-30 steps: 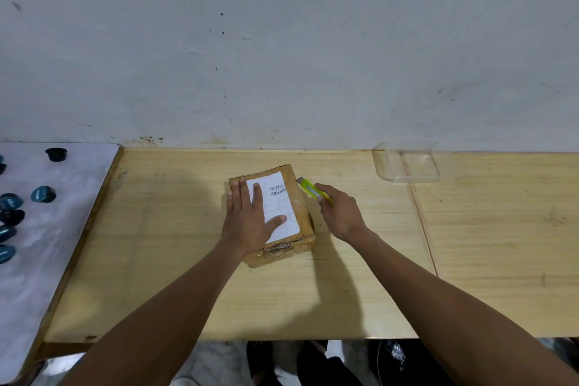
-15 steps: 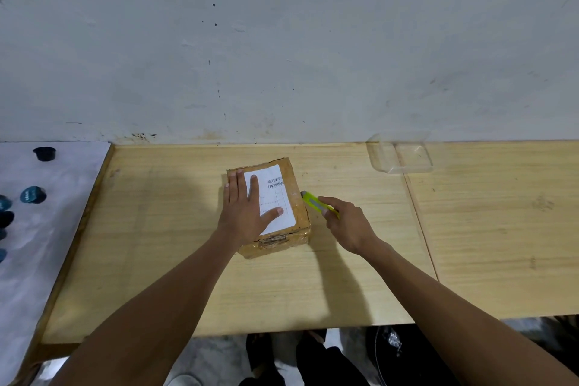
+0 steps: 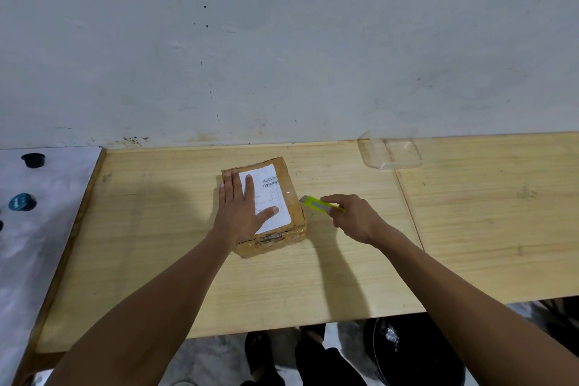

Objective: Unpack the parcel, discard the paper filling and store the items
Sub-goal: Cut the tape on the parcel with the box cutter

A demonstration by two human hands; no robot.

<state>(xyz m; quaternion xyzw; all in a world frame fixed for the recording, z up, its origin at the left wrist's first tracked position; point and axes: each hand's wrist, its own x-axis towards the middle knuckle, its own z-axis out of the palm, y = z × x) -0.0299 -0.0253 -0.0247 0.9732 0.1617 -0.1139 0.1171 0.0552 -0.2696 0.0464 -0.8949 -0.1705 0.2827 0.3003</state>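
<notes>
A taped brown cardboard parcel with a white shipping label lies shut in the middle of the wooden table. My left hand rests flat on its top, fingers spread, pressing it down. My right hand grips a yellow-green utility knife just right of the parcel. The knife's tip points at the parcel's right side, near its upper edge. The parcel's contents are hidden.
A clear plastic tray sits at the back right against the wall. At the left, a white-covered surface holds a black cap and a blue capsule. A black bin stands under the table's front edge.
My right hand has drawn the knife back along the parcel's right side, toward me. My left hand stays flat on the parcel. The view has shifted slightly.
</notes>
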